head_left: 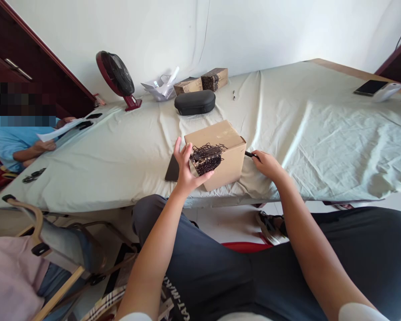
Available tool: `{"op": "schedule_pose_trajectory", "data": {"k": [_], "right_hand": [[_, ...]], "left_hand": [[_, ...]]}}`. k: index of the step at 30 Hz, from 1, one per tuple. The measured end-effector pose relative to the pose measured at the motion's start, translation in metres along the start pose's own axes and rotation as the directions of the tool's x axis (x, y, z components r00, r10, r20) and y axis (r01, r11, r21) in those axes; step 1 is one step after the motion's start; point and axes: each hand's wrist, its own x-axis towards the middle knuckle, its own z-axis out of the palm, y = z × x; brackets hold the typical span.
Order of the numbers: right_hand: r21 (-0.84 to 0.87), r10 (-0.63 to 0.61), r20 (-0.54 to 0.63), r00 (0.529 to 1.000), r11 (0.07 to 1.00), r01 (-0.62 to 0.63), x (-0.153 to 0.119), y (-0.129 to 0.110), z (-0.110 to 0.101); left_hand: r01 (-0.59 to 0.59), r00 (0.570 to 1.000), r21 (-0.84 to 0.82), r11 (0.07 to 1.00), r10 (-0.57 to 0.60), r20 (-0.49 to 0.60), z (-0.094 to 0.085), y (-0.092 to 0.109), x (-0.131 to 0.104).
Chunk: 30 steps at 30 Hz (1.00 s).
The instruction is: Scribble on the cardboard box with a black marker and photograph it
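Observation:
A brown cardboard box [225,167] stands near the front edge of the cloth-covered table. Black scribbles and a dark speckled patch [209,160] cover part of its near side. My left hand [187,171] grips the box at its left, thumb and fingers spread around the scribbled corner. To the right of the box, my right hand [267,165] is closed around a slim black pen [251,155]. The pen points left toward the box's right side; whether its tip touches I cannot tell. A dark flat object [172,169] shows partly behind my left hand.
Behind the box lie a black hard case [195,102], two smaller cardboard boxes [215,79] and crumpled clear plastic [162,87]. A dark red fan [116,76] stands at back left. A person [16,138] holds paper at far left. A phone [370,87] lies far right.

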Motion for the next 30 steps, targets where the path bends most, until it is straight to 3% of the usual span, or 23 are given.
{"op": "schedule_pose_trajectory", "data": {"k": [25,30], "right_hand": [[-0.220,0.339,0.124,0.932,0.926,-0.308,-0.009,-0.041,-0.013],[-0.195,0.288,0.275,0.917,0.951,-0.240,-0.014,-0.038,-0.029]], "left_hand": [[-0.109,0.993,0.065,0.992,0.112,-0.030,0.004,-0.008,0.001],[-0.108,0.994,0.054,0.993,0.110,-0.028,0.004,-0.009,0.001]]}}
